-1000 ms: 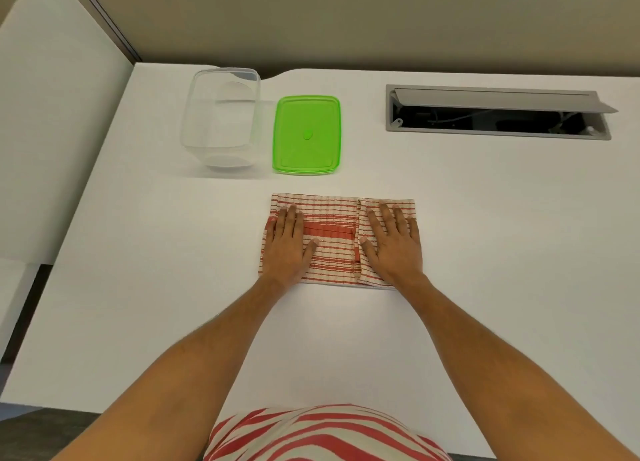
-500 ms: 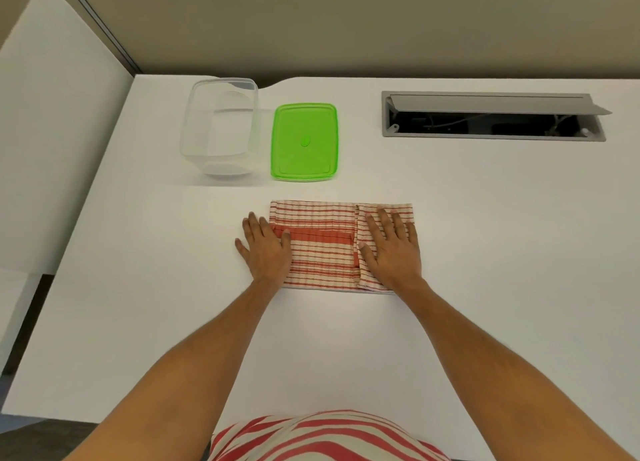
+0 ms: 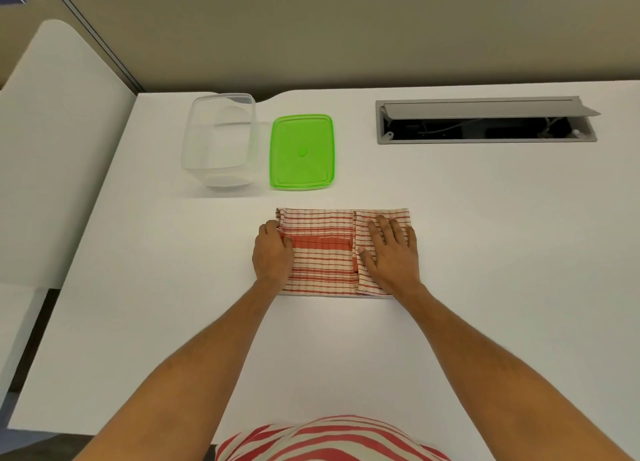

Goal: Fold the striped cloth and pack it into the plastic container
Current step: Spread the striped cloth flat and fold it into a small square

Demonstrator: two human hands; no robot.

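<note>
— Nearest the camera, what shows?

— 2 bare forearms reaching out over a white table [image 3: 502,239], above a red-and-cream striped shirt at the bottom edge.

— And the hands?

— Both are on the striped cloth [image 3: 325,273], which lies folded into a flat rectangle on the table, with 1 flap turned over its right part. The left hand [image 3: 273,252] sits at the cloth's left edge with its fingers curled around that edge, pinching the fabric. The right hand [image 3: 393,252] lies flat with fingers spread, pressing down on the folded-over flap; it grips nothing.

— Where is the box?

— Farther back and to the left stands the clear plastic container [image 3: 221,142], uncovered, well apart from the cloth. Just beside it on the right lies its green lid [image 3: 302,152], flat on the table.

— Anything beyond?

— On the far right, a grey cable hatch [image 3: 485,121] is set into the tabletop, its flap raised.
</note>
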